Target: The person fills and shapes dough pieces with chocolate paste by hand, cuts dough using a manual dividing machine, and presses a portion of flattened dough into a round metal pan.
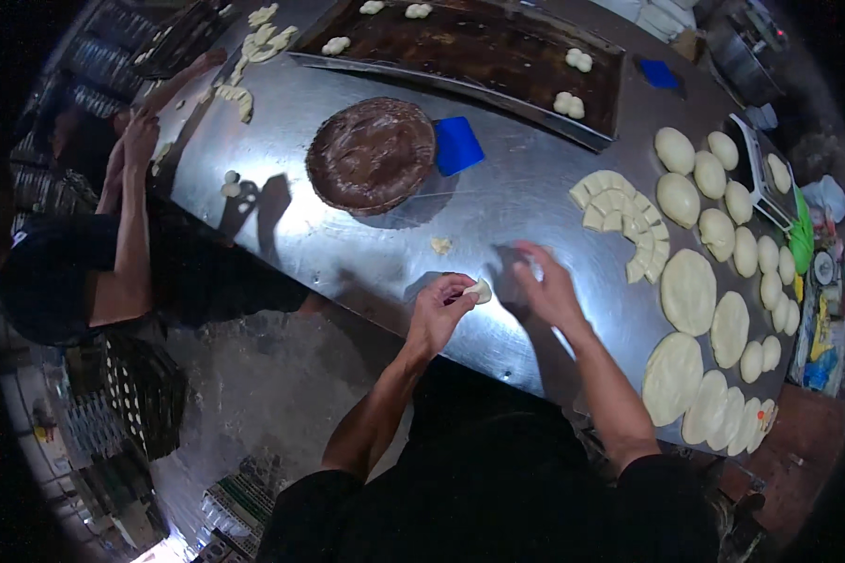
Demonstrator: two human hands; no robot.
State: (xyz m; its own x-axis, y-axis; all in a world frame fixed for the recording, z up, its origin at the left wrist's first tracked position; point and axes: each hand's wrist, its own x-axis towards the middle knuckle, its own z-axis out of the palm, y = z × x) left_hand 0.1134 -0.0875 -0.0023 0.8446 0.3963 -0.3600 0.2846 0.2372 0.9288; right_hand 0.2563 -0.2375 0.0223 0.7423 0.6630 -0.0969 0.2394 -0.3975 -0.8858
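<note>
Over the near edge of the metal table, my left hand (438, 308) pinches a small piece of pale dough (479, 291) between thumb and fingertips. To its right, slightly blurred, my right hand (546, 286) is raised with fingers apart and nothing visible in it. A small flat dough scrap (440, 246) lies just beyond my left hand. Farther off is a round container of brown, chocolate-like filling (366, 155), with a blue scraper (458, 145) against its right side. A curved band of cut dough pieces (629, 220) lies to the right.
A dark baking tray (479, 66) holding several small dough clusters runs along the far side. Dough balls (678, 199) and flattened rounds (688, 291) cover the right end. At left, another person's hands (139, 136) work near dough strips (258, 47). A second blue scraper (659, 74) lies far right.
</note>
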